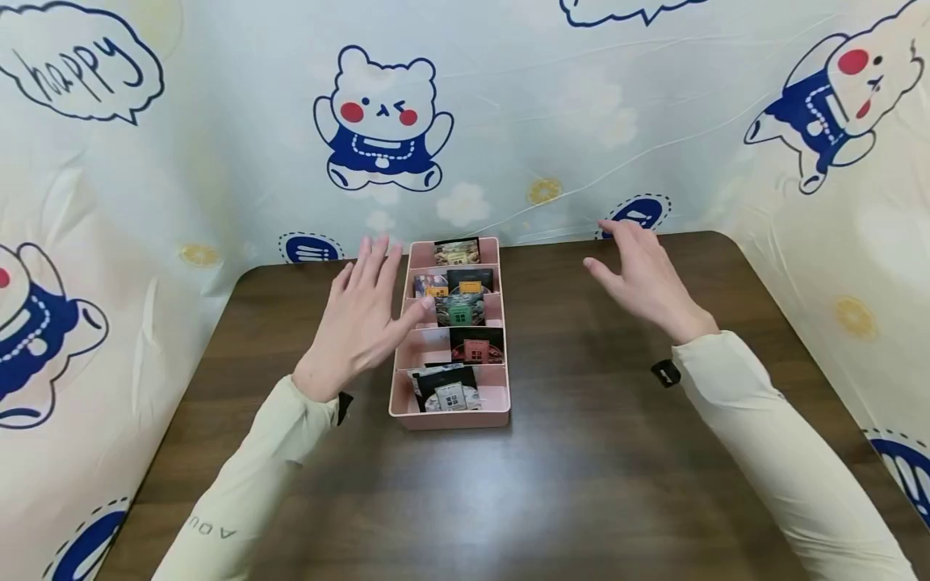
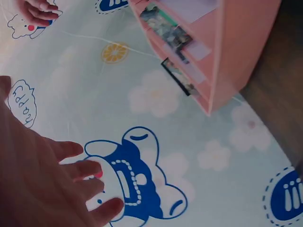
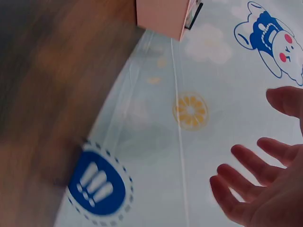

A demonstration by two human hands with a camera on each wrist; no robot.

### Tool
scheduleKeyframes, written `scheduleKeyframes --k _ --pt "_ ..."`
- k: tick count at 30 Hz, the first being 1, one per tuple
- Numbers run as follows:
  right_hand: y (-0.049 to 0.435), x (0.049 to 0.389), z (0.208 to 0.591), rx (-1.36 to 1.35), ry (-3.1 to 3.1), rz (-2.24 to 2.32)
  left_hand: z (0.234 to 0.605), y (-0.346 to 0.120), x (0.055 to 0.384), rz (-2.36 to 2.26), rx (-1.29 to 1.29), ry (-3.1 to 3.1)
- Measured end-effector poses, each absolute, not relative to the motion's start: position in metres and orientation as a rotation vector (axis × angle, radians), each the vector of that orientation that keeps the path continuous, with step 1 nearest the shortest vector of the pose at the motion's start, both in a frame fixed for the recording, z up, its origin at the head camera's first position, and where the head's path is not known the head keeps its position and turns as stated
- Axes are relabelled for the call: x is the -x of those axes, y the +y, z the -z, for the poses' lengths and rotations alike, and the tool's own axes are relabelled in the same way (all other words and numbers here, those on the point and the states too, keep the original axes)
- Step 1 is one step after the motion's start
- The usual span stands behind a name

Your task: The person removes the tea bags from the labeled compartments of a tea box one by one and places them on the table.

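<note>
A long pink divided box [image 1: 450, 421] stands on the table, its compartments running front to back. Small sachets lie in them: a grey-labelled sachet [image 1: 449, 397] in front, then a red-labelled sachet [image 1: 476, 349], a green-labelled sachet [image 1: 461, 313], an orange-labelled sachet [image 1: 471, 284] and a pale-labelled sachet [image 1: 457, 253] at the back. My left hand [image 1: 361, 319] hovers at the box's left side, fingers straight, its thumb overlapping the compartments in the head view. Off to the right of the box, my right hand [image 1: 647, 278] is raised with relaxed fingers, holding nothing.
Brown wooden table [image 1: 581, 484] under the box, with its far edge just behind it. A pale cloth [image 1: 501, 121] printed with cartoon bears hangs behind and along both sides. Each wrist wears a dark strap [image 1: 665, 373] by the sleeve cuff.
</note>
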State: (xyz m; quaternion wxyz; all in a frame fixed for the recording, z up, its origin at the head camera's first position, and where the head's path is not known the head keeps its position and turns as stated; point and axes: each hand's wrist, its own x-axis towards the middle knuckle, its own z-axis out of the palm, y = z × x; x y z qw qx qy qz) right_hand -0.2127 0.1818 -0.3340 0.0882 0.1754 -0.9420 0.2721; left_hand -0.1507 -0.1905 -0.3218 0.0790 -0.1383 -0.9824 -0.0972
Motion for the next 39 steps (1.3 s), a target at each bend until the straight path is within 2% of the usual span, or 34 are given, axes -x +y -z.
scheduleKeyframes --k 11,17,26,39 --pt "0.135 0.244 0.373 -0.493 -2.676 -1.241 0.381 -0.192 0.098 0.376 0.388 -3.017" --pt "0.102 0.258 0.391 -0.456 -2.775 -1.420 0.405 -0.185 0.081 0.399 0.351 -3.027" --pt "0.062 0.282 0.409 -0.597 -2.871 -1.280 0.419 -0.182 0.081 0.418 0.316 -3.067" --pt "0.040 0.311 0.420 -0.554 -2.834 -1.297 0.426 -0.180 0.091 0.379 0.331 -3.057"
